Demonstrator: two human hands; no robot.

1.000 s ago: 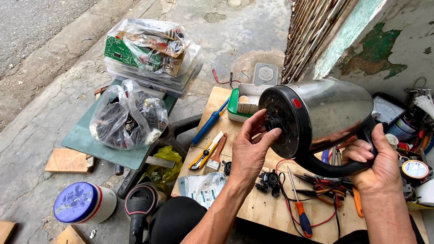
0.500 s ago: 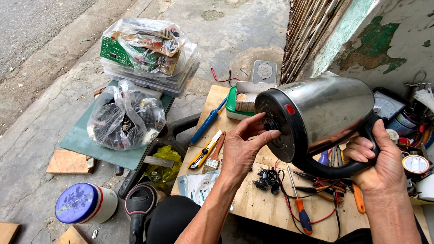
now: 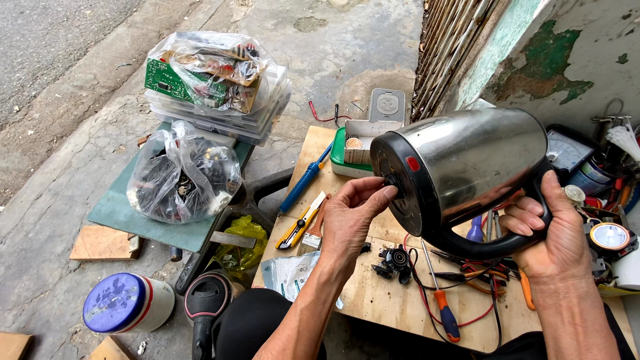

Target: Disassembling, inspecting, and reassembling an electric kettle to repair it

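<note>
kettle (image 3: 480,160) tipped further, left hand (image 3: 350,217) seemingly still at base

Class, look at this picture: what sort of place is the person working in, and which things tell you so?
Probably an outdoor, street-side repair spot: a low plywood board strewn with tools such as a screwdriver, bagged circuit boards on bare concrete, and an electric kettle held up by both hands.

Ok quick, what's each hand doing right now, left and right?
Left hand: fingertips pinched at the centre of the kettle base, not wrapped around anything.
Right hand: closed around the kettle's black handle, holding it up.
</note>
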